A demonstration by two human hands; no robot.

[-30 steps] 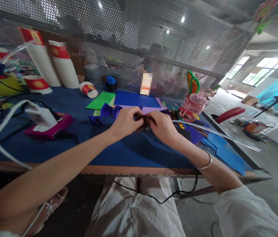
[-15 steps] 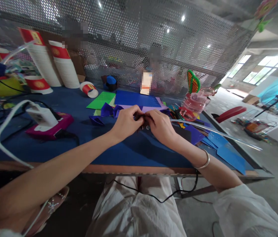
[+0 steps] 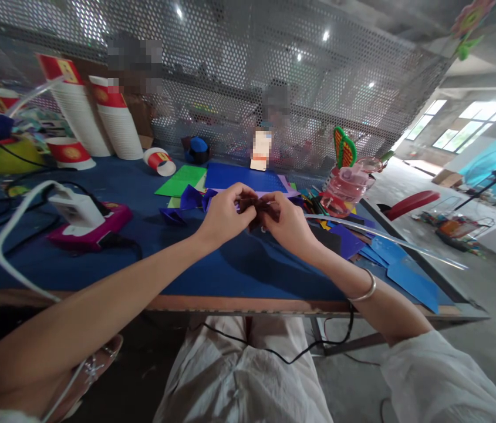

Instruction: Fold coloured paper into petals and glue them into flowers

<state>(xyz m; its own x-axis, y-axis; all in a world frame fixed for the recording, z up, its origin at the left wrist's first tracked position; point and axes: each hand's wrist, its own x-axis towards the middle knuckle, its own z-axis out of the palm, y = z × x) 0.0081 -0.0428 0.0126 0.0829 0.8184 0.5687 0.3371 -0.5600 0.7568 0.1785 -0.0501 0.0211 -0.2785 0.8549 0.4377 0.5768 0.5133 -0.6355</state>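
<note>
Near the middle of the table my left hand [image 3: 225, 216] and my right hand [image 3: 290, 224] meet, fingertips pinched together. Between them is a small dark brown folded piece [image 3: 255, 222], apparently paper, gripped from both sides. My fingers cover much of it, so its full shape is hidden. Just left of my left hand lie folded purple paper pieces [image 3: 191, 198]. Behind my hands rest a blue sheet [image 3: 239, 176] and a green sheet [image 3: 181, 181]. A dark sheet [image 3: 329, 239] lies beneath my right forearm.
Left stand stacked paper cups [image 3: 120, 126] and a magenta power strip [image 3: 118, 218] with cables. To the right are a pink transparent jar [image 3: 340, 194], a long clear strip [image 3: 388, 236] and blue sheets [image 3: 412, 282]. A perforated metal screen [image 3: 221, 76] rises behind; a phone-like object [image 3: 262, 147] leans there.
My fingers have shifted on the brown piece, and more of it shows between them. My right fingertips have lifted and opened out slightly. The things on the table have not moved.
</note>
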